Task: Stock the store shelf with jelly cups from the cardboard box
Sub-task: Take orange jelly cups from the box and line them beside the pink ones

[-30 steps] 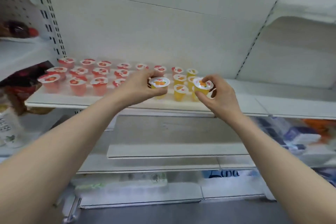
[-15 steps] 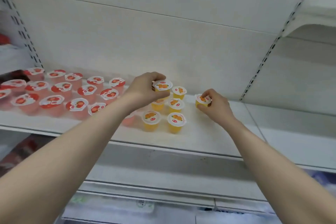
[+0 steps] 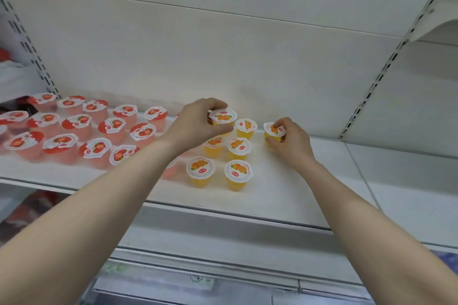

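Note:
My left hand [image 3: 195, 124] grips an orange jelly cup [image 3: 223, 116] at the back of the white shelf [image 3: 285, 181], above the other orange cups. My right hand [image 3: 291, 142] pinches a second orange jelly cup [image 3: 273, 129] down at the shelf surface, to the right of the group. Several orange cups [image 3: 238, 173] stand in two columns between my hands. Several red strawberry cups [image 3: 94, 148] fill the shelf's left part. The cardboard box is out of view.
The shelf's right part [image 3: 396, 176] is bare white surface, with a slotted upright [image 3: 371, 86] behind it. A lower shelf edge [image 3: 223, 265] runs below my arms. Dark red packages [image 3: 24, 210] show at the lower left.
Over the second both hands reached deeper onto the shelf with their cups. In the last half second they stay almost still; the view came a little closer.

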### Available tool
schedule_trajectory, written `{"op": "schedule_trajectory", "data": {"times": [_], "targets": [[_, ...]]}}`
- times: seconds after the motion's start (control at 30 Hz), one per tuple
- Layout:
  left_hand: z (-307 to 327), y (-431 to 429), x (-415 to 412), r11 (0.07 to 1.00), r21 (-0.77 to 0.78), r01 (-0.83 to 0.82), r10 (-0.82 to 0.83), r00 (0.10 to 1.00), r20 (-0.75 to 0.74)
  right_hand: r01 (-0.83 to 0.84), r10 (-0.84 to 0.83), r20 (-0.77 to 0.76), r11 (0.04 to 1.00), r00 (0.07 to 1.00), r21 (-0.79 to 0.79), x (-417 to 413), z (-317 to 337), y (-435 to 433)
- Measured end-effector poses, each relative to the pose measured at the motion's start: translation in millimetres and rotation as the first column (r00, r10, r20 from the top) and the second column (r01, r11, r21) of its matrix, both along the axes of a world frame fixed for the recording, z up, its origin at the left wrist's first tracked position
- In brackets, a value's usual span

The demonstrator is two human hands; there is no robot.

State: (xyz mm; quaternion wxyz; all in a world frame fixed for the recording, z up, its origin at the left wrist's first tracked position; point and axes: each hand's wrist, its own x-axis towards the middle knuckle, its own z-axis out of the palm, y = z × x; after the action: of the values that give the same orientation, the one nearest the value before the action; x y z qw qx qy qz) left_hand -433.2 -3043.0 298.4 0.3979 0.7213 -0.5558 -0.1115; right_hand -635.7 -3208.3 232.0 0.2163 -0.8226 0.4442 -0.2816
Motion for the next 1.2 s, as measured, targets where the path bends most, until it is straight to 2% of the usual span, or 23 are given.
{"op": "schedule_trajectory", "data": {"times": [0.07,0.13,0.23,0.33,0.43,0.63,0.73,0.8,0.83,0.9,0.97,1.03,1.2], "targets": [[-0.6,-1.7,-2.9,1.000,-0.007,0.012,-0.012,1.000,-0.011,-0.021,0.021,-0.037,1.000,0.999,0.002,-0.9,-0.5,-0.7],[-1.8,-4.3,-7.7,0.999,-0.016,0.031,-0.032,0.999,-0.035,-0.054,0.053,-0.136,0.999,0.989,-0.002,-5.3,3.0,-1.6],[-1.9,-7.7,-17.2,0.998,-0.030,0.057,-0.059,0.997,-0.053,-0.115,0.085,-0.234,0.986,0.968,-0.121,-14.5,18.9,2.3],[1.4,-15.8,-27.6,0.995,-0.038,0.089,-0.091,0.994,-0.056,-0.226,0.188,-0.180,0.948,0.966,-0.222,-19.8,40.5,21.4],[5.4,-28.3,-42.9,0.992,-0.055,0.117,-0.120,0.991,-0.056,-0.321,0.300,-0.135,0.930,0.944,-0.177,-19.7,52.3,40.6],[12.9,-39.8,-73.6,0.981,-0.057,0.184,-0.188,0.978,-0.091,-0.249,0.253,0.128,0.967,0.959,-0.051,-28.0,54.4,56.6],[11.6,-38.0,-77.0,0.970,-0.023,0.241,-0.242,0.968,-0.071,-0.228,0.231,0.157,0.973,0.960,-0.034,-34.2,46.9,58.1],[6.9,-32.9,-70.2,0.967,-0.001,0.256,-0.256,0.967,0.018,-0.209,0.211,0.122,0.978,0.970,-0.031,-38.2,37.8,56.1],[3.2,-30.4,-63.6,0.970,0.006,0.242,-0.241,0.963,0.123,-0.196,0.198,0.111,0.980,0.974,-0.024,-40.7,32.4,54.8],[-5.9,-23.4,-49.0,0.978,0.047,0.201,-0.204,0.914,0.351,-0.165,0.165,0.089,0.986,0.982,-0.003,-46.4,20.1,51.6],[-15.3,-14.9,-38.4,0.980,0.118,0.163,-0.199,0.855,0.478,-0.135,0.134,0.060,0.991,0.989,0.015,-50.9,9.2,49.4],[-24.0,-8.4,-33.6,0.977,0.148,0.152,-0.208,0.818,0.536,-0.120,0.119,0.039,0.992,0.992,0.031,-51.9,1.6,48.8],[-30.5,-2.8,-34.0,0.981,0.129,0.143,-0.191,0.793,0.579,-0.114,0.114,-0.001,0.993,0.993,0.027,-44.8,-7.7,51.0]]}}
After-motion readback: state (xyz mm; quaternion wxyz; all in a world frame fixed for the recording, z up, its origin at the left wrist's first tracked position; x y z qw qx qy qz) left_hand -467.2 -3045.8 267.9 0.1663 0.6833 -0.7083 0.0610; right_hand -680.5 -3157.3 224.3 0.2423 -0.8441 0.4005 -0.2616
